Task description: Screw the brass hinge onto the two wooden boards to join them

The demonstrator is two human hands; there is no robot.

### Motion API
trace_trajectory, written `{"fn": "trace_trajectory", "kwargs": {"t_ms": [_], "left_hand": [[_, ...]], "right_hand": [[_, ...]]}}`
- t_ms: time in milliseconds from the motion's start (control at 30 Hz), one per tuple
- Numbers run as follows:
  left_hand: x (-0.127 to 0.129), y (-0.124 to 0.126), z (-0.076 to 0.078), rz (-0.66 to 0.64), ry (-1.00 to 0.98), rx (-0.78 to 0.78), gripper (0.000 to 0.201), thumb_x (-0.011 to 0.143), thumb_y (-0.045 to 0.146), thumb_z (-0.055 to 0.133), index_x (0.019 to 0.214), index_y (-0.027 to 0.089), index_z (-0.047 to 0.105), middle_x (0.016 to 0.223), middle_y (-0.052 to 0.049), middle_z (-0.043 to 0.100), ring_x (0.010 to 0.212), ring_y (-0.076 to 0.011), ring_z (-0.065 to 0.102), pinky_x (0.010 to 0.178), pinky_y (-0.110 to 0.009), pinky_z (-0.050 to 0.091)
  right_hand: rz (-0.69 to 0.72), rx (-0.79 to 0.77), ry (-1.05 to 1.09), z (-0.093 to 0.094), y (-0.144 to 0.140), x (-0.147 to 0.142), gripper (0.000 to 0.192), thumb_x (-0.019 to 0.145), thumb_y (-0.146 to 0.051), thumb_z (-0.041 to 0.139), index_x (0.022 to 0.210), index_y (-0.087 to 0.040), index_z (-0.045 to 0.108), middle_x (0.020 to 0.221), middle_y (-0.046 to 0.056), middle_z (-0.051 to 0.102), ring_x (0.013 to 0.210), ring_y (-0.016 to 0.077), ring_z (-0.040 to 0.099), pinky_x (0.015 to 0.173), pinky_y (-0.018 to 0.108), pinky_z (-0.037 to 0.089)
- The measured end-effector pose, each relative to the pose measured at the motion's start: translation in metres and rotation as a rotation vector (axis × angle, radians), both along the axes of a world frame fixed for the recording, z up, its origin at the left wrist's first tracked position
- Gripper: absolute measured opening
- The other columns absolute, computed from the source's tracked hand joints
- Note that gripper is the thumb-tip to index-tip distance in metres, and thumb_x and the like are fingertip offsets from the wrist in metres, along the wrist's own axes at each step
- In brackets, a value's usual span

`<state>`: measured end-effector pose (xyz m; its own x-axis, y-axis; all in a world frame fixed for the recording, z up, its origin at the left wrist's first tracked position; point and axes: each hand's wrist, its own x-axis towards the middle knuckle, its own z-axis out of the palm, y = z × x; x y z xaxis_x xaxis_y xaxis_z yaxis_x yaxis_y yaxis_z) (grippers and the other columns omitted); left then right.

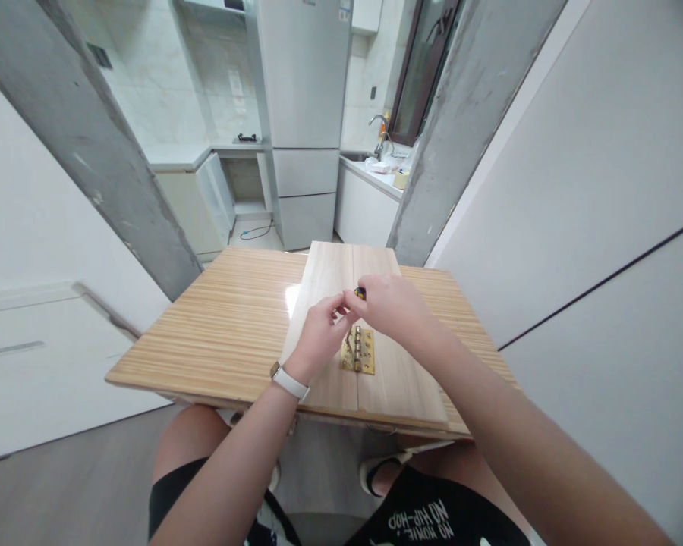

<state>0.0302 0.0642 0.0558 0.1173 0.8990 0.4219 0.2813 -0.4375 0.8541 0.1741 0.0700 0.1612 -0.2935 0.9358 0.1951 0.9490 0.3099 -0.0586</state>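
hands over a brass hinge (358,350) on two boards (350,334)
head view: right hand (395,307) clenched on a small screwdriver (360,293) above the hinge; left hand (319,334) pinches beside its tip, contents unclear. on the glossy worktop (228,326) the tip could slip and scratch.

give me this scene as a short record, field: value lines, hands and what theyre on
left hand: over the two boards, fingertips meeting the right hand above the hinge; white wristband
right hand: grips a small dark tool with a yellow bit, most of it hidden
brass hinge: lies flat across the seam of the boards
two boards: pale wood, side by side on the table
table: striped wood top
background: fridge, sink tap
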Motion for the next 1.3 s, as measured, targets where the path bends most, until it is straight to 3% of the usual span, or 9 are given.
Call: {"fn": "trace_trajectory", "kwargs": {"t_ms": [67,167,267,333,433,533,700,1000,1300], "left_hand": [[-0.001,0.001,0.0,-0.016,-0.019,-0.013,0.014,0.095,0.031,0.07,0.097,0.018,0.076,0.09,-0.003,0.076,0.079,-0.0162,0.064,0.071,-0.027,0.048],[0.001,0.0,0.001,-0.032,-0.062,-0.038,0.015,0.092,0.03,0.072,0.099,0.018,0.077,0.092,-0.003,0.076,0.079,-0.0161,0.063,0.071,-0.028,0.048],[0.004,-0.001,0.004,-0.034,-0.095,-0.073,0.013,0.088,0.028,0.076,0.094,0.017,0.076,0.086,-0.002,0.074,0.073,-0.0148,0.058,0.07,-0.028,0.046],[0.005,-0.001,0.004,-0.034,-0.125,-0.11,0.013,0.085,0.028,0.078,0.087,0.016,0.075,0.083,-0.002,0.072,0.071,-0.0144,0.056,0.069,-0.028,0.045],[0.004,0.002,0.002,-0.025,-0.138,-0.15,0.018,0.083,0.031,0.08,0.078,0.016,0.073,0.076,0.0,0.069,0.068,-0.0141,0.054,0.065,-0.028,0.044],[0.002,0.004,-0.003,-0.037,-0.138,-0.164,0.022,0.083,0.035,0.079,0.074,0.016,0.072,0.07,0.001,0.067,0.066,-0.0143,0.055,0.063,-0.027,0.043],[0.002,0.004,-0.004,-0.101,-0.158,-0.173,0.019,0.087,0.034,0.077,0.087,0.015,0.079,0.08,-0.003,0.074,0.072,-0.0165,0.063,0.07,-0.029,0.049],[0.0,0.002,-0.007,-0.1,-0.14,-0.144,0.015,0.086,0.028,0.078,0.093,0.015,0.078,0.092,-0.007,0.08,0.084,-0.0202,0.071,0.078,-0.031,0.055],[-0.006,-0.004,-0.014,0.079,-0.034,-0.082,0.006,0.082,0.017,0.075,0.087,0.016,0.077,0.083,-0.005,0.079,0.077,-0.0198,0.07,0.071,-0.03,0.053]], "right_hand": [[0.082,-0.029,0.132,0.001,0.004,0.008,0.039,0.095,-0.052,0.061,0.079,-0.018,0.069,0.08,0.012,0.074,0.075,0.0242,0.067,0.064,0.033,0.04],[0.282,-0.104,0.495,-0.003,0.012,0.017,0.031,0.089,-0.05,0.071,0.085,-0.019,0.067,0.087,0.007,0.073,0.08,0.021,0.066,0.07,0.031,0.045],[0.444,-0.333,0.923,-0.015,0.019,0.017,0.034,0.093,-0.053,0.069,0.091,-0.019,0.066,0.084,0.004,0.072,0.077,0.0187,0.067,0.069,0.03,0.049],[0.493,-0.462,1.119,-0.025,0.023,0.012,0.042,0.094,-0.059,0.066,0.086,-0.018,0.066,0.077,0.003,0.069,0.069,0.0169,0.064,0.064,0.029,0.048],[0.514,-0.522,1.297,-0.035,0.03,0.004,0.051,0.092,-0.063,0.067,0.071,-0.017,0.064,0.067,0.002,0.065,0.061,0.0147,0.06,0.06,0.028,0.045],[0.556,-0.633,1.329,-0.037,0.034,-0.001,0.057,0.091,-0.065,0.067,0.06,-0.018,0.06,0.057,0.001,0.061,0.054,0.0135,0.055,0.057,0.028,0.042],[0.563,-0.724,1.328,-0.034,0.033,-0.005,0.067,0.087,-0.063,0.071,0.044,-0.021,0.041,0.04,-0.006,0.038,0.041,0.0072,0.031,0.048,0.027,0.027],[0.254,-0.439,1.39,-0.04,0.027,-0.026,0.066,0.089,-0.059,0.068,0.043,-0.023,0.038,0.038,-0.006,0.034,0.039,0.007,0.028,0.043,0.028,0.021],[0.091,-0.253,1.283,-0.042,0.025,-0.054,0.06,0.092,-0.052,0.061,0.048,-0.024,0.03,0.044,-0.006,0.026,0.042,0.0082,0.024,0.044,0.03,0.016]]}}
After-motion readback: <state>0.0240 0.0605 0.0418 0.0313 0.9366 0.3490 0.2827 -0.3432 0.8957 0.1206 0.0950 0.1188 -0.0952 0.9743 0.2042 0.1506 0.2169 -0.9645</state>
